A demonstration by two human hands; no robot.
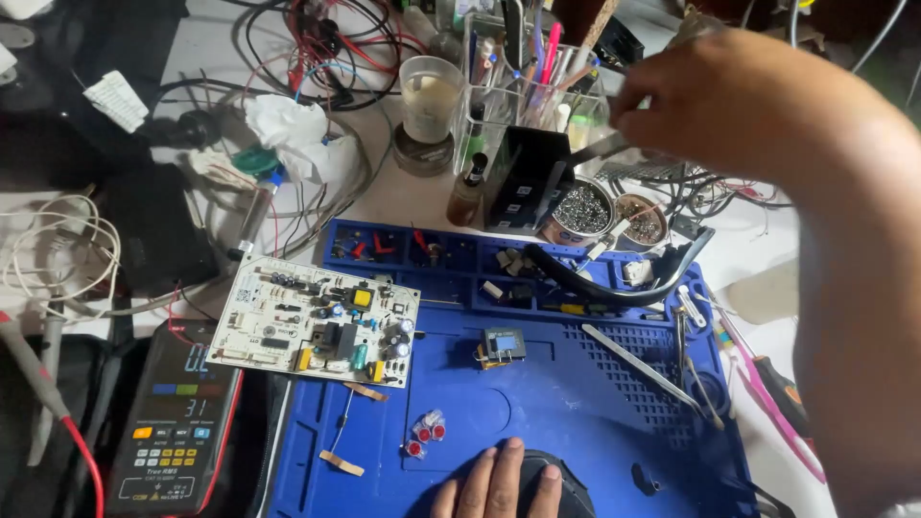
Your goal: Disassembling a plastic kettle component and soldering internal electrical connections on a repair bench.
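My right hand (pixel 710 105) reaches far over the bench and is closed on a thin grey metal tool (pixel 602 147), whose tip points at a black stand (pixel 526 177). My left hand (pixel 499 484) lies flat at the bottom edge, fingers resting on a black round object (pixel 566 489) on the blue work mat (pixel 556 412). A white circuit board (pixel 317 324) with several components sits at the mat's left end. A small blue-and-black component (pixel 503 345) stands mid-mat. Small red parts (pixel 427 432) lie near my left hand.
A multimeter (pixel 177 422) with a red probe lead lies at the left. Tweezers (pixel 638 364) and a thick black cable (pixel 614 288) cross the mat. Behind are a cup (pixel 429 96), a clear pen holder (pixel 537 91), two round tins (pixel 582 209), crumpled tissue (pixel 288 129) and tangled wires.
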